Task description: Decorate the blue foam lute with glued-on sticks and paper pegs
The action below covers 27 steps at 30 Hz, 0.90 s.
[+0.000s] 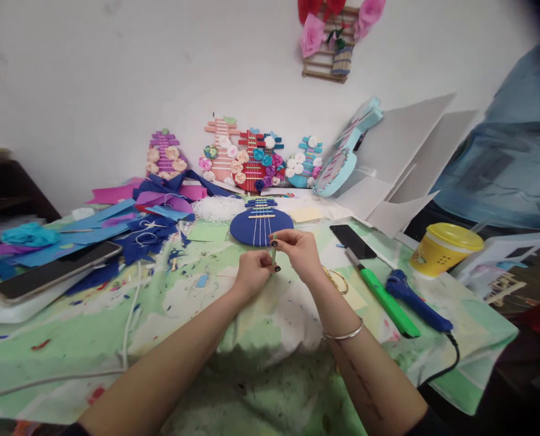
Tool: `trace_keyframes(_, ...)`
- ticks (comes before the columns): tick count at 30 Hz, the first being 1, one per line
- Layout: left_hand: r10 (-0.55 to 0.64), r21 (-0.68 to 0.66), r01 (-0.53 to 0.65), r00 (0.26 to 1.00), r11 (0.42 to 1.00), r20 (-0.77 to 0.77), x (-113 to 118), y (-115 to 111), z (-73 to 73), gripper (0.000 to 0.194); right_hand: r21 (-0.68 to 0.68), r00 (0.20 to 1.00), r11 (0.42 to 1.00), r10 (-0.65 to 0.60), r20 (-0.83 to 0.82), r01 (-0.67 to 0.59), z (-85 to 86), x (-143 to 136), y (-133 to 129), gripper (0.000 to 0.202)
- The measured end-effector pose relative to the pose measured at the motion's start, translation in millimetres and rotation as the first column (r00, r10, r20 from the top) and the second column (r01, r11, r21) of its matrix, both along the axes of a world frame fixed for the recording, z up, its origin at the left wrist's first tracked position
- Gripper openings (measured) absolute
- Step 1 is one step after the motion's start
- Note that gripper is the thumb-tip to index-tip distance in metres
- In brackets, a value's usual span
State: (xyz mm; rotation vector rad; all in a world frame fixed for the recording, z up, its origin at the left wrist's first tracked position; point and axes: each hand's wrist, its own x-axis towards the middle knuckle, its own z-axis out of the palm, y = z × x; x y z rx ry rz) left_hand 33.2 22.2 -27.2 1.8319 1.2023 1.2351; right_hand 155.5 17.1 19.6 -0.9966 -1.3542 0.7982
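Near the front of the table, my left hand (pixel 253 270) and my right hand (pixel 301 251) meet, both with fingers pinched. Between the fingertips is a narrow green strip (pixel 273 257) with small dark round spots at its upper and lower ends; it is too small to name surely. My right hand grips its upper end and my left hand its lower part. Just behind them lies a dark blue, round-bodied paper instrument (pixel 243 227) with pale strings and blue crosspieces. A metal bracelet circles my right wrist.
At right lie gold-handled scissors (pixel 340 281), a black phone (pixel 354 240), a green utility knife (pixel 390 304), a blue glue gun (pixel 418 300) and a yellow-lidded cup (pixel 447 248). Paper scraps (pixel 111 227) and another phone (pixel 61 271) lie left. Decorated instruments (pixel 253 158) line the wall.
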Motion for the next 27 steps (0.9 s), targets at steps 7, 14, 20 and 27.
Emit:
trace_keyframes(7, -0.019, 0.055, 0.021, 0.999, 0.998, -0.033, 0.9, -2.2, -0.1, 0.021, 0.04, 0.993, 0.999, -0.034, 0.117, 0.029, 4.9, 2.0, 2.5, 0.003)
trace_keyframes(14, 0.009, 0.03, -0.008, 0.999, 1.0, -0.032, 1.5, -3.6, 1.4, 0.022, 0.153, 0.941, 0.981, -0.162, 0.298, 0.12, -2.6, -6.8, 4.7, 0.01)
trace_keyframes(20, 0.001, -0.011, -0.001, 1.0, 1.0, 0.013, 0.3, -1.1, 1.4, 0.021, 0.133, 0.98, 0.99, -0.076, 0.182, 0.052, -5.6, -6.9, 4.1, 0.004)
trace_keyframes(27, -0.048, -0.041, 0.052, 0.994, 0.998, 0.103, -0.9, 0.4, 2.3, 0.02, 0.046, 0.986, 0.986, 0.154, 0.061, -0.157, -22.5, 2.0, 8.7, 0.009)
